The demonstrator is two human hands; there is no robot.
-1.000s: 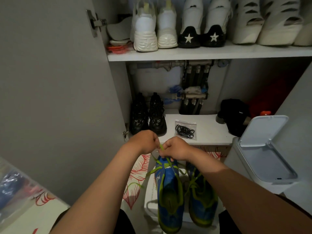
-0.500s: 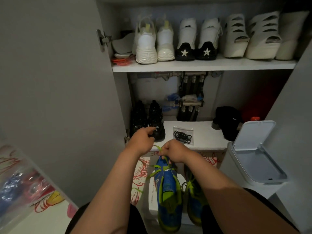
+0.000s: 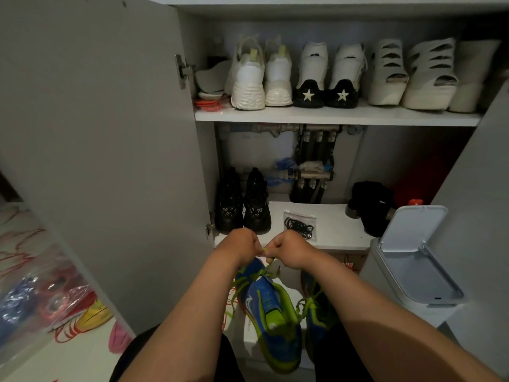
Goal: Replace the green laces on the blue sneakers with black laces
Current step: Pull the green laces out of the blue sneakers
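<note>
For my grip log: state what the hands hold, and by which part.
The left hand and right hand both pinch the thin green lace of the left blue-and-green sneaker, on a short stretch raised above its front.

Cupboard: a grey door [image 3: 96, 161] is swung open at left | upper shelf [image 3: 330, 117]: white shoes [image 3: 248, 86] are lined in a row | behind, below it: metal pipes [image 3: 311, 161] are exposed | lower shelf [image 3: 338, 230]: black boots [image 3: 242, 205] are stood at left | right: a white bin [image 3: 377, 274] is set, lid raised | floor [image 3: 24, 230]: white, printed with red flowers | light: dim
</note>
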